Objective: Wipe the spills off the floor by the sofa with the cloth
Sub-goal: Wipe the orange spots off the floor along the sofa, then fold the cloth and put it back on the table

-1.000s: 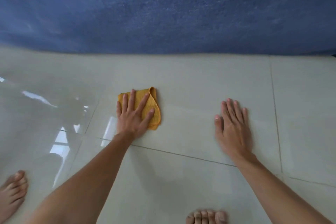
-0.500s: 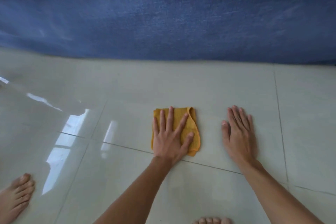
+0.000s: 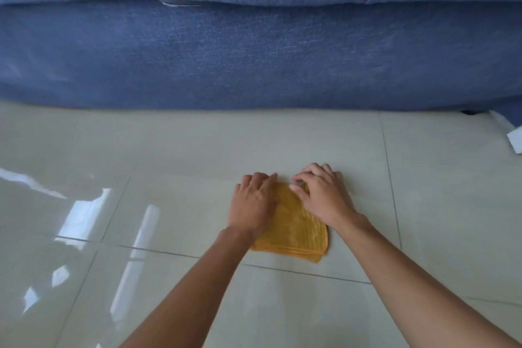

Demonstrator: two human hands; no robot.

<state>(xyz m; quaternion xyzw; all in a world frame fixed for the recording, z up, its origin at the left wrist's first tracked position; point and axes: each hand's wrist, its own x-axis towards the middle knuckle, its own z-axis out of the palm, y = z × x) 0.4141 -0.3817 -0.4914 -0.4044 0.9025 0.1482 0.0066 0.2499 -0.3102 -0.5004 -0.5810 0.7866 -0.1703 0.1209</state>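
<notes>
We see the folded orange terry cloth (image 3: 293, 227) lying flat on glossy pale floor tiles (image 3: 175, 150), near the blue woven-fabric sofa (image 3: 254, 51). Our left hand (image 3: 252, 206) and right hand (image 3: 324, 198) now both curl onto its far edge, grip pinching there; earlier the right lay flat on tile.

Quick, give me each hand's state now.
Left hand: fingers curled, pressing on the yellow cloth.
Right hand: fingers curled at the cloth's far edge; grip unclear.

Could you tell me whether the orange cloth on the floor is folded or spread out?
Folded: the orange cloth shows several stacked layer edges along its near side.
</notes>
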